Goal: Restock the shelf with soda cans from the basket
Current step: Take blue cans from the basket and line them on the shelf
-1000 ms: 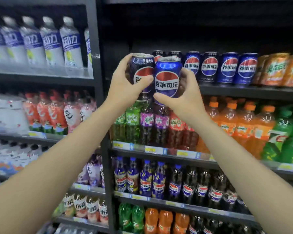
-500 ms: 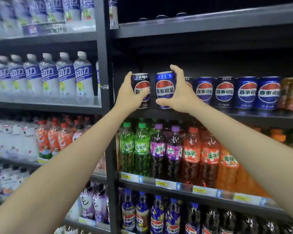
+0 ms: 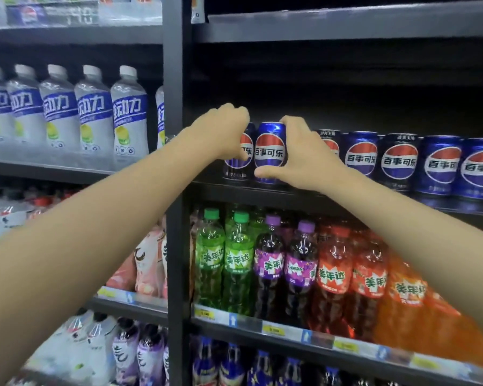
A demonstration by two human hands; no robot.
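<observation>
At the shelf's (image 3: 332, 195) left end, the left hand (image 3: 221, 132) grips one dark Pepsi can (image 3: 244, 156) and the right hand (image 3: 304, 160) grips one blue Pepsi can (image 3: 269, 151), fingers curled round each, both upright beside five shelved cans (image 3: 399, 161).

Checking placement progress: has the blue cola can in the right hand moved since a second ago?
Yes: the blue cola can went from before the black shelf onto it.

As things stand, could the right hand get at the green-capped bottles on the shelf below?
Probably not yet: the right hand grips a blue can at the shelf edge. Once freed, the green-capped bottles stand unblocked at the front.
</observation>
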